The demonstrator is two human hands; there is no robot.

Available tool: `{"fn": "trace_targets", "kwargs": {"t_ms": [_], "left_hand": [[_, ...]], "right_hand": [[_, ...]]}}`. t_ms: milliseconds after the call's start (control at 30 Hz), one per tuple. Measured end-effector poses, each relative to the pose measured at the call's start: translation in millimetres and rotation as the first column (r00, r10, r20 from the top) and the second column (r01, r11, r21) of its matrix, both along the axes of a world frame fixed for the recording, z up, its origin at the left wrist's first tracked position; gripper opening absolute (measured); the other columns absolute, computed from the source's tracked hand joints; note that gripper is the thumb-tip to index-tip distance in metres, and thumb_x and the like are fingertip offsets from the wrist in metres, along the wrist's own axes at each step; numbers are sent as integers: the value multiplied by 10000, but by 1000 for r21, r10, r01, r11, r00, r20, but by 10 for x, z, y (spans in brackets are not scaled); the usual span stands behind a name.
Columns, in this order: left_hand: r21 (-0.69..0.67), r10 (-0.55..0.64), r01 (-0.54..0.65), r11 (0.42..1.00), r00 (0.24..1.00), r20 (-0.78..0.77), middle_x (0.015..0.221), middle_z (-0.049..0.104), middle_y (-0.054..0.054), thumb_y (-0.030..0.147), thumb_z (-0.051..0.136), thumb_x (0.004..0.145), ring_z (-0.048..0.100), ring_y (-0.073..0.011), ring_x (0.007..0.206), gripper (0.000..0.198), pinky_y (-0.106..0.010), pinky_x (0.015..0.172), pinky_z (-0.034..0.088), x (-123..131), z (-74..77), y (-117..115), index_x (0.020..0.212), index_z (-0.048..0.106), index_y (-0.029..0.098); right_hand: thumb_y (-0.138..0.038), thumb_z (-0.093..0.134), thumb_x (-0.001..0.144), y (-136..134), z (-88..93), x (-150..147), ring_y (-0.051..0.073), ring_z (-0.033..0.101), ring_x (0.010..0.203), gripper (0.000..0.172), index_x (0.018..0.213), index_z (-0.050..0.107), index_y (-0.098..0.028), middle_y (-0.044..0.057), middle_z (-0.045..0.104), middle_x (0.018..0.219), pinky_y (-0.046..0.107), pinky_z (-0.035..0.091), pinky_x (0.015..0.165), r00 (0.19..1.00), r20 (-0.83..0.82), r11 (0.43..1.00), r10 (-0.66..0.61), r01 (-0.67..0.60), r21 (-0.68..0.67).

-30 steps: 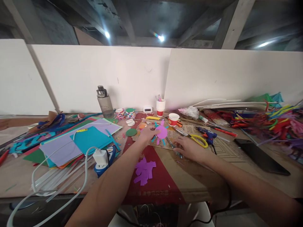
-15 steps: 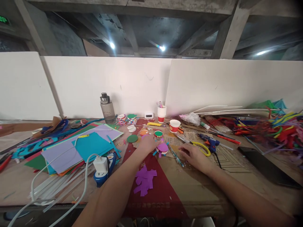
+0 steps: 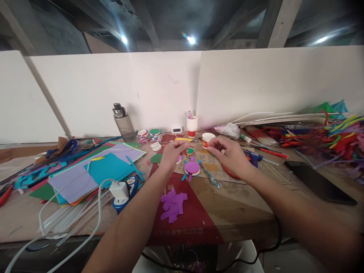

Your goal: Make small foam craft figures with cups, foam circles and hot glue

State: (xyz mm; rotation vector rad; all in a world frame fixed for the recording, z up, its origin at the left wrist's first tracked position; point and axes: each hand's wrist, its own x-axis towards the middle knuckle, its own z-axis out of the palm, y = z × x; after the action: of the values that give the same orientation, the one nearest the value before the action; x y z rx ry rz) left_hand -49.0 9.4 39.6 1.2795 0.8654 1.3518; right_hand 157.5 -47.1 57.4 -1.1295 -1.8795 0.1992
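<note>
My left hand [image 3: 172, 154] is raised over the middle of the table, thumb and fingers pinched together; anything between them is too small to make out. My right hand [image 3: 231, 156] has its thumb and fingertips drawn together at the right side of a red-and-white paper cup [image 3: 207, 141], and what they hold is hidden. Below and between the hands lies a purple disc [image 3: 192, 167] on a white base, with blue and purple strips sticking out around it. A green-topped disc [image 3: 190, 151] sits just behind. Purple paper strips [image 3: 173, 206] are heaped nearer me.
A glue gun [image 3: 253, 157] lies partly behind my right hand, near a pen [image 3: 209, 175]. Coloured sheets [image 3: 110, 170], a charger [image 3: 119, 190] and a bottle [image 3: 124, 123] are on the left. On the right are a black phone [image 3: 320, 182] and tangled coloured strips [image 3: 327, 148].
My left hand has lifted off the purple disc and pinches above the table. My right hand has risen from the tabletop to the cup. The view has tilted down.
</note>
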Motion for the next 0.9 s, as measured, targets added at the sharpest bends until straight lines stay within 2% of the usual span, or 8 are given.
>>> {"fn": "trace_targets", "kwargs": {"t_ms": [67, 167, 300, 400, 500, 633, 733, 900], "left_hand": [[-14, -73, 72, 997, 997, -8, 715, 693, -64, 346, 790, 699, 569, -108, 601, 225, -218, 571, 400, 12, -8, -13, 762, 756, 132], [-50, -258, 258, 965, 966, 10, 898, 727, -111, 448, 770, 726, 630, -152, 720, 337, -236, 606, 436, 58, -9, -83, 845, 769, 133], [-120, -397, 394, 911, 918, -2, 980, 724, -136, 514, 761, 729, 667, -205, 851, 426, -265, 681, 479, 138, -18, -203, 911, 767, 129], [-169, -427, 416, 893, 903, -33, 982, 721, -143, 524, 752, 733, 677, -227, 892, 440, -259, 670, 482, 181, -11, -263, 935, 762, 133], [-191, -447, 430, 883, 892, -60, 964, 716, -142, 525, 752, 728, 670, -257, 942, 441, -256, 654, 483, 206, 13, -293, 941, 758, 139], [-212, -460, 443, 871, 887, -37, 918, 707, -127, 514, 759, 721, 669, -255, 913, 422, -279, 689, 503, 238, 27, -321, 910, 758, 137], [-251, -447, 432, 866, 895, -1, 854, 696, -117, 486, 769, 719, 666, -255, 908, 381, -301, 722, 521, 263, 5, -338, 875, 754, 139], [-192, -459, 438, 879, 884, -85, 858, 698, -110, 566, 717, 740, 664, -244, 900, 435, -309, 745, 531, 284, -31, -341, 879, 743, 155]], "right_hand": [[-351, 592, 901, 72, 10, -115, 177, 598, 806, 243, 1087, 620, -197, 71, 659, 968, 289, 474, 683, 1000, -15, 999, 3, -2, 40], [-327, 630, 885, 172, -135, -219, 185, 599, 838, 322, 1176, 595, -195, 89, 629, 1039, 312, 493, 723, 1000, -9, 997, -4, 4, 74], [-280, 618, 897, 232, -347, -170, 191, 605, 809, 118, 971, 661, -199, 68, 651, 911, 318, 489, 731, 1000, -8, 994, -27, 27, 102], [-238, 602, 908, 241, -386, -67, 201, 623, 834, 91, 862, 674, -205, 54, 688, 839, 323, 478, 767, 999, 23, 993, -24, 21, 115], [-180, 547, 927, 238, -374, -15, 203, 630, 864, 144, 895, 687, -197, 64, 705, 877, 322, 470, 790, 995, 91, 991, -34, 21, 134], [-165, 472, 942, 203, -369, -44, 224, 612, 883, 210, 938, 681, -180, 102, 688, 926, 338, 459, 794, 962, 251, 984, -107, 67, 164], [-156, 476, 919, 169, -370, -76, 245, 597, 865, 192, 900, 667, -166, 119, 676, 892, 349, 443, 776, 918, 356, 974, -176, 110, 198], [-130, 499, 878, 165, -363, -80, 220, 589, 800, 157, 823, 638, -178, 98, 667, 823, 312, 413, 708, 915, 350, 968, -199, 127, 218]]}}
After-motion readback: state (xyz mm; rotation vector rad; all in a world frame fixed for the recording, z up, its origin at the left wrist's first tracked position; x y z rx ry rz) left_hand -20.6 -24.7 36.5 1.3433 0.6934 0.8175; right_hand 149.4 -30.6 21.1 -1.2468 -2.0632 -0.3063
